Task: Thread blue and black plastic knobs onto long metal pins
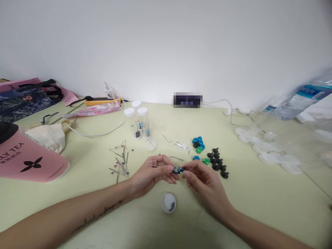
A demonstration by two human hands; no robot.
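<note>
My left hand [158, 171] pinches a small blue metal part [178, 169] between thumb and fingers. A thin bent wire [153, 162] with a red tip also sticks out from that hand. From the other side, my right hand [204, 178] grips a small black piece [183, 169] at the blue part's end; the fingers hide most of it. Just beyond my hands lies an L-shaped hex key [176, 158]. Blue and green knobs [206, 161] and several black flanged knobs [217, 159] lie near my right hand. Below the hands sits a white cap [168, 202] holding small dark metal bits.
Bent metal wires with coloured tips [121, 162] lie left of my hands. Small transparent jars [142, 121] with white lids stand behind, near more hex keys [182, 147]. A pink cup [33, 155] is at left; white round lids [280, 160] and a plastic bottle [298, 100] at right.
</note>
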